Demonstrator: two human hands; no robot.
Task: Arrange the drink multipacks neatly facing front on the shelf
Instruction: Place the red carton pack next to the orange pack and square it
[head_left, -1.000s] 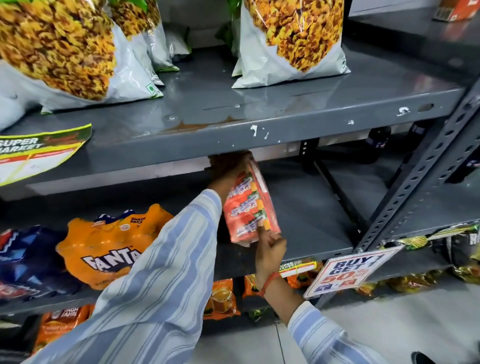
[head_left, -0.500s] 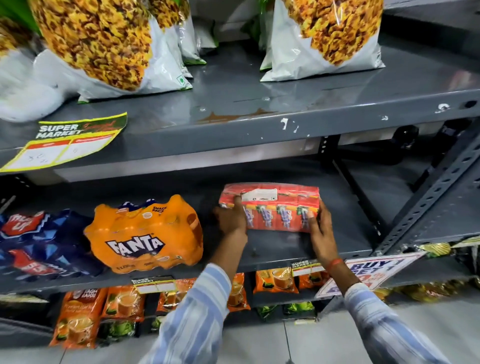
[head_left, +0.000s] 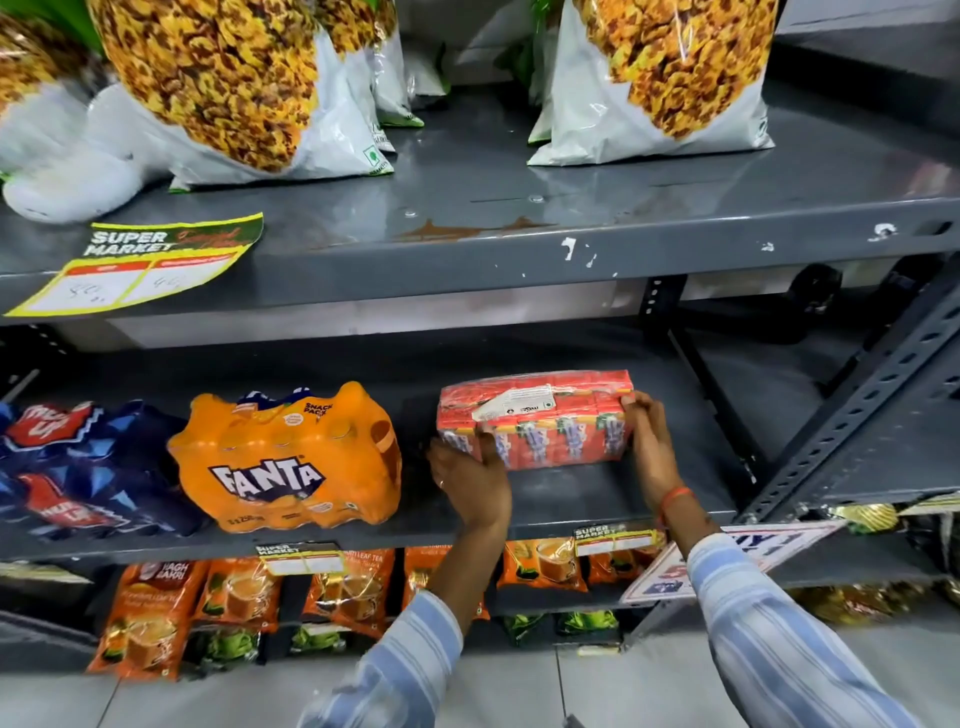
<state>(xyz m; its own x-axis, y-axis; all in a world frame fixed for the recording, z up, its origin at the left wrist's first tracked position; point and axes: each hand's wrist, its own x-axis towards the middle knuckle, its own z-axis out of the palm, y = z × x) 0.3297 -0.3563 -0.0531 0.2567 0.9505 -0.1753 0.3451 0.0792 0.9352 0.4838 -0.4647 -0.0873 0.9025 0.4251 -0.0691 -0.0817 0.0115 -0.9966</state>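
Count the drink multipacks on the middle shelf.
3: the blue Thums Up pack at far left, the orange Fanta pack beside it, and the red juice-carton pack held between both hands. Others may sit beyond the frame's left edge.

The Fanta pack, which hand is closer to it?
The left hand. It holds the near left corner of the red juice pack, just right of the Fanta pack. The right hand grips the juice pack's far right end.

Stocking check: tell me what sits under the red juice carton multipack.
The red juice carton multipack rests on the bare grey middle shelf, gripped by the left hand and right hand. Its underside is hidden.
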